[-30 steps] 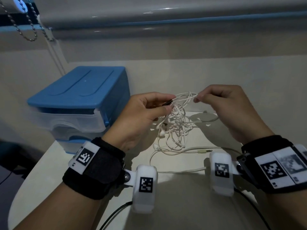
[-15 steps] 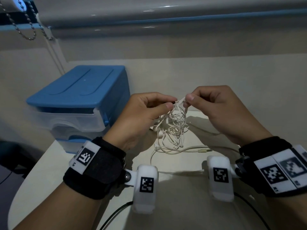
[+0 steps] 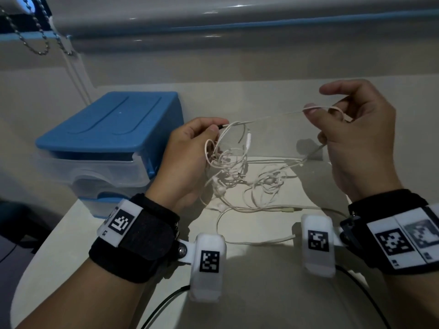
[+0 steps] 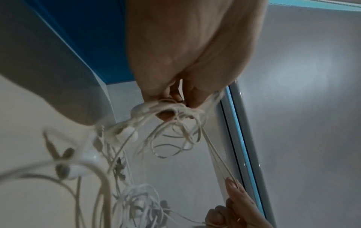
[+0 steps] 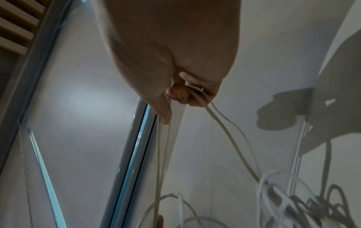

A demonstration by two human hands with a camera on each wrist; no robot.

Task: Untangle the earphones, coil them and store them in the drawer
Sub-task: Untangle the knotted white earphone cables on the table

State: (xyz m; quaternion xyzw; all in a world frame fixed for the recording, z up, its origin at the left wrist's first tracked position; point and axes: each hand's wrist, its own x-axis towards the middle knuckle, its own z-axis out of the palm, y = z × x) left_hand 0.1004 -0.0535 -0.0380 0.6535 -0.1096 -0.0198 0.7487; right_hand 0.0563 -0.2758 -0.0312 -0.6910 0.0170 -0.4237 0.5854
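White tangled earphones [image 3: 234, 172] hang above the pale table [image 3: 249, 293], with loops and a plug end lying on it. My left hand [image 3: 190, 157] pinches the cable near a dark end piece, knots and earbuds dangling below it [image 4: 125, 135]. My right hand [image 3: 351, 138] is raised to the right and pinches a strand of the same cable [image 5: 197, 98], pulled taut between the two hands. The blue drawer unit [image 3: 114, 138] stands to the left, its clear drawers closed.
A wall and a window sill [image 3: 237, 27] run behind the table. A bead chain [image 3: 28, 41] hangs at the top left. Black leads [image 3: 161, 305] trail from the wrist cameras across the near part of the table.
My right hand has moved away to the right and up, drawing a strand out of the tangle. The bundle has loosened and spread out. My left hand keeps its pinch in place.
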